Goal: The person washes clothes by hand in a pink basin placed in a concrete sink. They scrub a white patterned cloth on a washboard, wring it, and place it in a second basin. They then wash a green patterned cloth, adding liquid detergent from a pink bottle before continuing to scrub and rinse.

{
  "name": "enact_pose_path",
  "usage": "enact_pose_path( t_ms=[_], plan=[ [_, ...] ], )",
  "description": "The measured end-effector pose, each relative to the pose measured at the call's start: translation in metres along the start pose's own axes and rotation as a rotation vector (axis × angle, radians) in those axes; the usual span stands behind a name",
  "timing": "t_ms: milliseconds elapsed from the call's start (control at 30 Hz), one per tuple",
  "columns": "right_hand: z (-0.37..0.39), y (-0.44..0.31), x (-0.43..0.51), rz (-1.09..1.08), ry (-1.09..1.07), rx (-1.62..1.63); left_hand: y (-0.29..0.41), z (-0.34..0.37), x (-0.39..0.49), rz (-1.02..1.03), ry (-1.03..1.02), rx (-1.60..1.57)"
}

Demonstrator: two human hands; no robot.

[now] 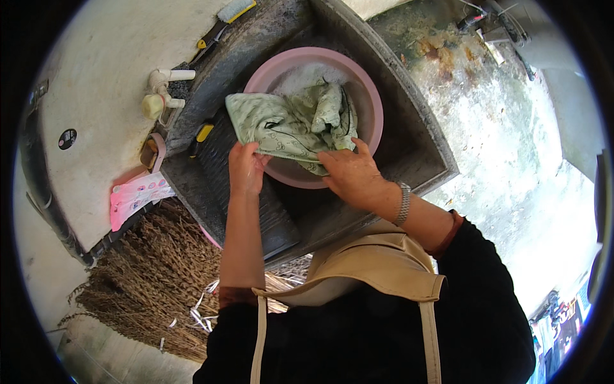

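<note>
A wet, pale green patterned garment [292, 122] is bunched over a round pink basin [375, 110], its left part spread past the rim. My left hand [247, 165] grips the near left edge of the cloth. With thumb and fingers my right hand [352, 173] holds the same edge farther right, where a zipper or ribbed seam runs between the hands. Sudsy water [312, 74] shows at the back of the basin. Beneath it is a dark stone sink [407, 144], and its ridged washboard slope [249, 201] lies under my left forearm.
On the left wall side are a tap [158, 93], a yellow-and-black brush [204, 134] and a pink soap holder [156, 151]. A pink-and-white packet [139, 194] hangs over the sink's left corner. Another brush [235, 9] rests on the back ledge. Dry brushwood brooms [148, 283] stand lower left.
</note>
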State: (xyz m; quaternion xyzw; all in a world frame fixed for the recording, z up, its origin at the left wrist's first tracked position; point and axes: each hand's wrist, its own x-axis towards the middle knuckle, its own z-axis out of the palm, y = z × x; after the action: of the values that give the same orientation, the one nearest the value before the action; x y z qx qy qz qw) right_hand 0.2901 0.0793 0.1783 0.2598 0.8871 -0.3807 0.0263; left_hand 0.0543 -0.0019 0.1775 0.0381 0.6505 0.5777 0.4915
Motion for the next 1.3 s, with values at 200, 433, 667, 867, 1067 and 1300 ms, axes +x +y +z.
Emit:
enact_pose_path(
  t_ms=[200,433,667,867,1067,1300],
  plan=[
    [0.017,-0.020,-0.013,-0.120,0.067,0.186,0.011,0.010,-0.034,0.062,0.062,-0.484],
    [0.014,-0.024,0.002,-0.204,-0.018,0.533,0.057,0.025,-0.060,0.261,0.106,-0.450],
    [0.017,0.013,0.061,-0.069,0.152,0.370,0.088,0.036,-0.089,0.409,0.130,-0.261],
    [0.007,-0.002,0.092,0.004,0.063,0.326,0.097,0.050,-0.095,0.442,-0.001,-0.353],
    [0.015,-0.009,0.114,0.172,0.125,0.821,0.098,0.047,-0.086,0.677,-0.022,-0.101],
    [-0.057,0.032,0.076,0.071,0.303,1.183,0.098,-0.001,-0.070,0.356,0.009,-0.170]
  ],
)
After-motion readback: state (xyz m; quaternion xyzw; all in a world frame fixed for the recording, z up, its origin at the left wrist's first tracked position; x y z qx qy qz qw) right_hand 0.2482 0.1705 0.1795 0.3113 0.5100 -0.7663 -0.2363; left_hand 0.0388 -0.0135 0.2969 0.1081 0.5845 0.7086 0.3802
